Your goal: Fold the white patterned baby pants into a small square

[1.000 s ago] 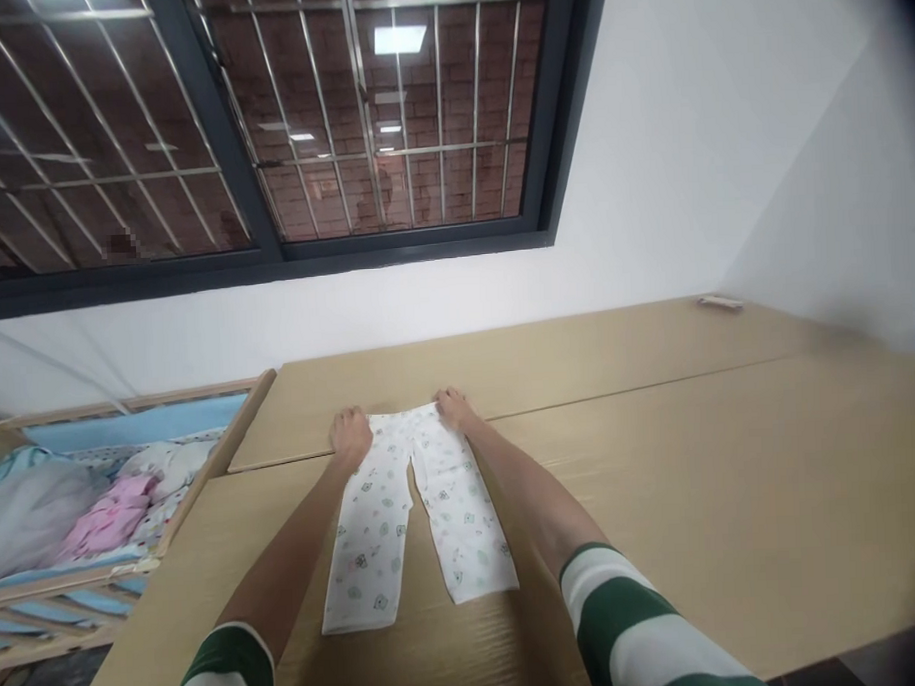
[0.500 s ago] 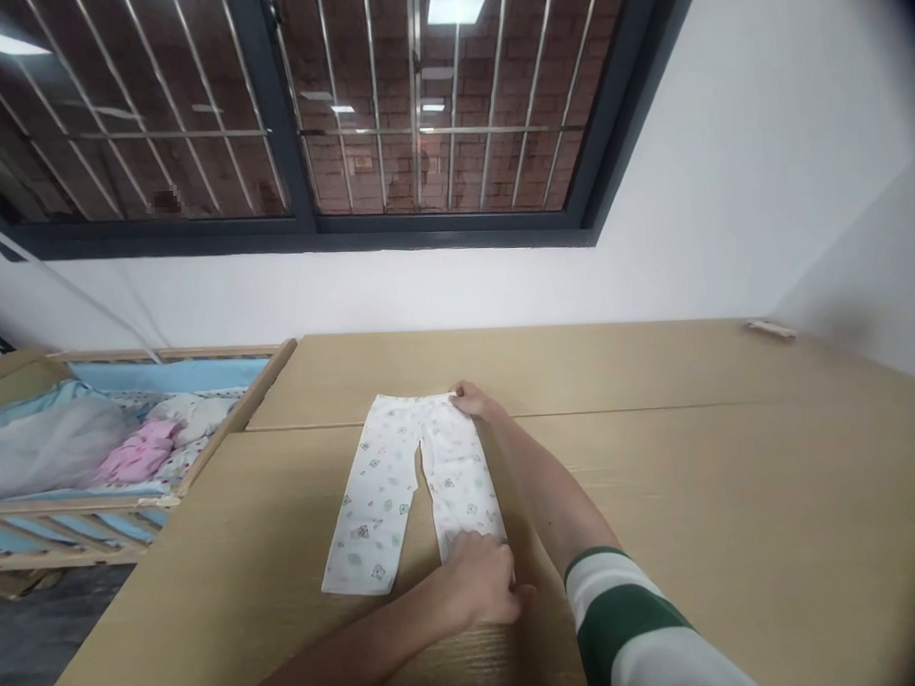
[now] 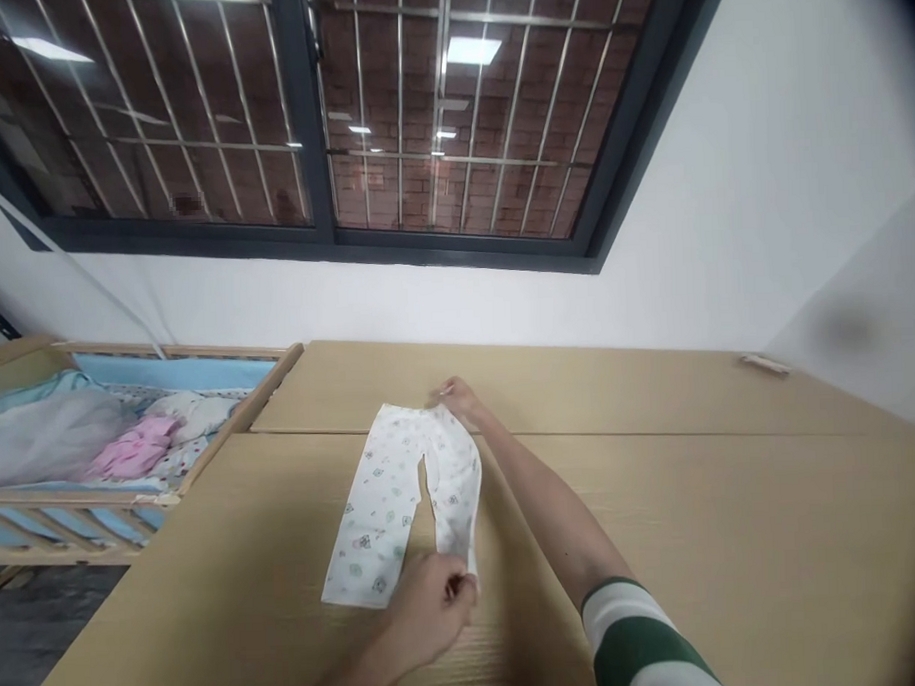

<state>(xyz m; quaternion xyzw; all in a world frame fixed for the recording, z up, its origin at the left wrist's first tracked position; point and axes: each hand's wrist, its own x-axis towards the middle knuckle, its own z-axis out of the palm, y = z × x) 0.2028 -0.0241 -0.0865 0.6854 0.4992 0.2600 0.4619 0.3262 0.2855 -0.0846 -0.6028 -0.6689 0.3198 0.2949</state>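
Observation:
A pair of small white pants (image 3: 384, 496) with a pale animal and leaf print lies on the tan tabletop (image 3: 621, 537), waistband towards the wall. My right hand (image 3: 457, 398) pinches the right corner of the waistband. At the hem of the right leg, my left hand (image 3: 437, 604) is closed on the cloth, its fingers curled. That leg is lifted and bowed along its outer edge, while the left leg lies flat.
On the left stands a wooden crib (image 3: 271, 385) with blue lining, holding a pink cloth (image 3: 138, 446) and pale bedding. A barred window (image 3: 449, 113) is above the white wall. A small light-coloured strip (image 3: 764, 364) lies at the back right.
Both hands have moved left, drawing the right side of the pants inward, so the right leg now bows. The view has tilted slightly.

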